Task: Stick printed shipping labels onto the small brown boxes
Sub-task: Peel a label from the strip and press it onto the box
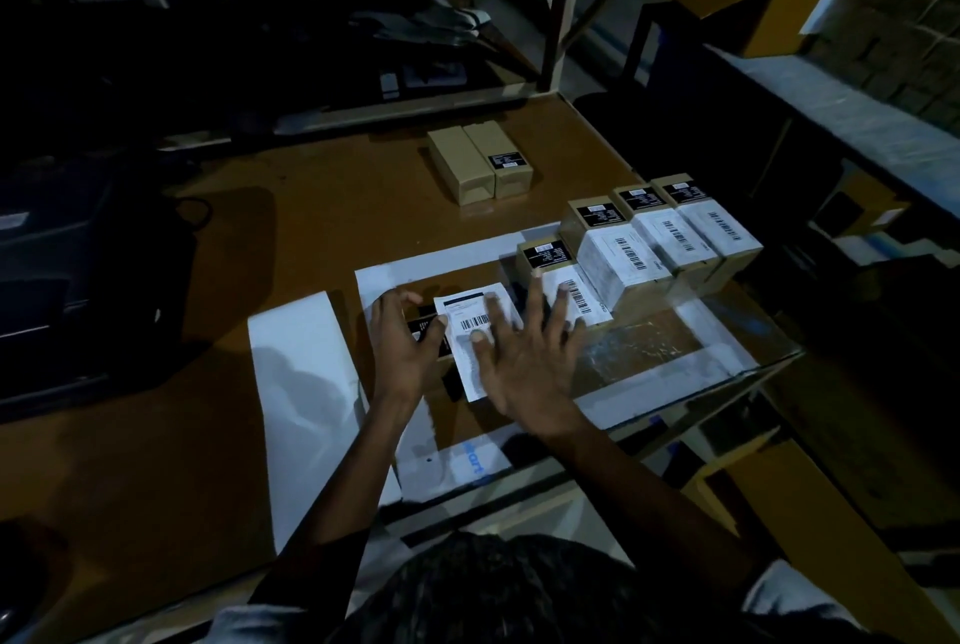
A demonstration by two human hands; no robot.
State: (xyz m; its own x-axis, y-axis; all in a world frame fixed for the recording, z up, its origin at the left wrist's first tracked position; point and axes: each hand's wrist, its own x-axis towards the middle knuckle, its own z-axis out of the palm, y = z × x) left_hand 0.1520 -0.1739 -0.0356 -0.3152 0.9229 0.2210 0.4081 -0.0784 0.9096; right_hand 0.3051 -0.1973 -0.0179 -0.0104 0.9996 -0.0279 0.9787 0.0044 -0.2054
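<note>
Dim rm, brown table [322,207], shelving [558,4].

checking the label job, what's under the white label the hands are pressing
A small box: only its dark left end shows, gripped by the left hand. The label and flat right hand cover the rest.

Only blue letters "art" read on the white sheet [467,472]; box labels stay illegible.

brown table [322,228], boxes [480,168], white sheets [301,373]
</note>
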